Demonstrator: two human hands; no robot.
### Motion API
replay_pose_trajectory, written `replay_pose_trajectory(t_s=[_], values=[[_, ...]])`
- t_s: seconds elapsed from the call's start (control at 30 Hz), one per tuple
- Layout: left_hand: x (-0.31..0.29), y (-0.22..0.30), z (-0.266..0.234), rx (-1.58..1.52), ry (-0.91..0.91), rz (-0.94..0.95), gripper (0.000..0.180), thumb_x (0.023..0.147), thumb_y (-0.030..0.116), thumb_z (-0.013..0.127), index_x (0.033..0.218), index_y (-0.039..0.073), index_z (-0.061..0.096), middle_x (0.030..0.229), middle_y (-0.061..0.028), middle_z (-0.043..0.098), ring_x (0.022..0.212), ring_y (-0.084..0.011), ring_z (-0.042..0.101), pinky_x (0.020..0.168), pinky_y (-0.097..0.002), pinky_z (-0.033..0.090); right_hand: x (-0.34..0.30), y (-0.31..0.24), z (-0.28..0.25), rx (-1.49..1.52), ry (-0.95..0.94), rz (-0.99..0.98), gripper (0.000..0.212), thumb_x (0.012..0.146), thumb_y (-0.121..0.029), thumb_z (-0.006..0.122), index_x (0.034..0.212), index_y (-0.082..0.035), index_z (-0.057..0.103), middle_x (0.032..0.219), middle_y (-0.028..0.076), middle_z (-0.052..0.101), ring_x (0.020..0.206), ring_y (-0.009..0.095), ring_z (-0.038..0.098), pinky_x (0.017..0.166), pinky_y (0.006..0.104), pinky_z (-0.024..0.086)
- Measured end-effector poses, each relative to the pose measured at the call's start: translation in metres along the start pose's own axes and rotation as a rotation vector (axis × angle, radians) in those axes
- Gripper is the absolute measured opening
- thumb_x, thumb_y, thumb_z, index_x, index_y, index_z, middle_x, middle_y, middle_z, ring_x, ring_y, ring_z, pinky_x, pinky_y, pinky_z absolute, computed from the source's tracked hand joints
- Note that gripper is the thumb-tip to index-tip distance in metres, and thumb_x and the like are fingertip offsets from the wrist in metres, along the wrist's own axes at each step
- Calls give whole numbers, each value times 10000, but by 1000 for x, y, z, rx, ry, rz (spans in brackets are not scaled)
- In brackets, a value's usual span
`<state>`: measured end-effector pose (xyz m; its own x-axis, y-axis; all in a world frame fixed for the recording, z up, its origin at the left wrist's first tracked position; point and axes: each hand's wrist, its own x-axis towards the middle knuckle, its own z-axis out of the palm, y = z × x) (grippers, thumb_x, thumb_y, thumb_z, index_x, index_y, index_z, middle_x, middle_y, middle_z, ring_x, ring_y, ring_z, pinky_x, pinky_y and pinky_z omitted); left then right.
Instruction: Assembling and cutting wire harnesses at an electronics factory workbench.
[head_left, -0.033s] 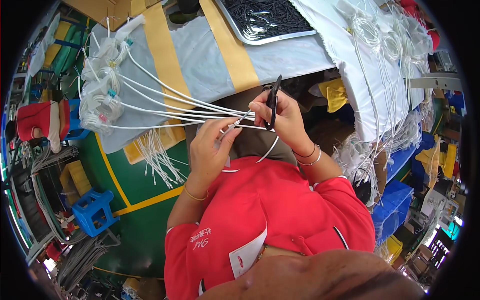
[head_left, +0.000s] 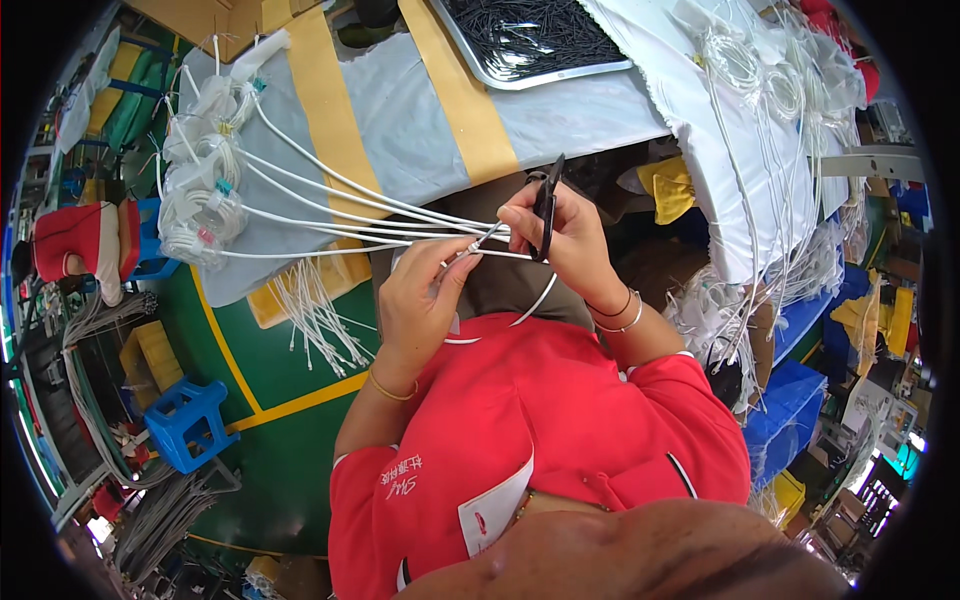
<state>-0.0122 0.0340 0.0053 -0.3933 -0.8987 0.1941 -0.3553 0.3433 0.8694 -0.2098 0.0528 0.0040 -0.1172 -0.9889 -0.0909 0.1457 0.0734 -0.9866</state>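
My left hand [head_left: 418, 300] is closed, thumb and fingers pinching a white cable [head_left: 473, 247] close to its end. A thin greyish tip [head_left: 489, 235] sticks out from that pinch toward my right hand. My right hand [head_left: 566, 235] is closed around black scissors [head_left: 546, 215], pointed end up; its thumb and forefinger meet at the grey tip. Whether they grip that tip is too small to tell. Several more white cables [head_left: 370, 203] run from the left under and past both hands, above my lap.
Bundled white cables in clear bags [head_left: 205, 215] lie on the table's left end. A metal tray [head_left: 500, 82] of small black parts sits at the far side. White cloth [head_left: 735, 190] with more coiled cables covers the right. A blue stool [head_left: 190, 425] stands on the green floor.
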Motion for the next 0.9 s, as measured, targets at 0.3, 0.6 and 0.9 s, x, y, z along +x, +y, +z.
replay_pose_trajectory(t_s=[0.3, 0.6, 0.9], values=[[6, -1, -11, -444, -364, -380, 210, 1012, 189, 570, 1056, 15, 679, 677, -14, 582, 504, -52, 478, 499, -197, 385, 11, 5, -2, -290, -13, -165, 114, 927, -94, 694, 927, -3, 624, 724, 0, 614, 628, 50, 579, 553, 199, 432], [8, -3, -21, -852, -407, -555, 287, 1052, 234, 508, 1016, 5, 678, 656, 23, 543, 486, -10, 403, 458, -172, 302, -1, 7, -16, -168, -199, -118, 383, 938, -374, 670, 979, 0, 597, 821, 35, 627, 762, 94, 596, 686, 255, 482], [11, 8, -18, -671, -416, -558, 282, 1050, 213, 502, 1014, -21, 655, 625, 16, 520, 477, -13, 392, 455, -170, 295, -12, 5, -26, -139, -719, 275, 551, 935, -581, 592, 879, -33, 617, 674, 35, 578, 638, 121, 587, 578, 280, 463]])
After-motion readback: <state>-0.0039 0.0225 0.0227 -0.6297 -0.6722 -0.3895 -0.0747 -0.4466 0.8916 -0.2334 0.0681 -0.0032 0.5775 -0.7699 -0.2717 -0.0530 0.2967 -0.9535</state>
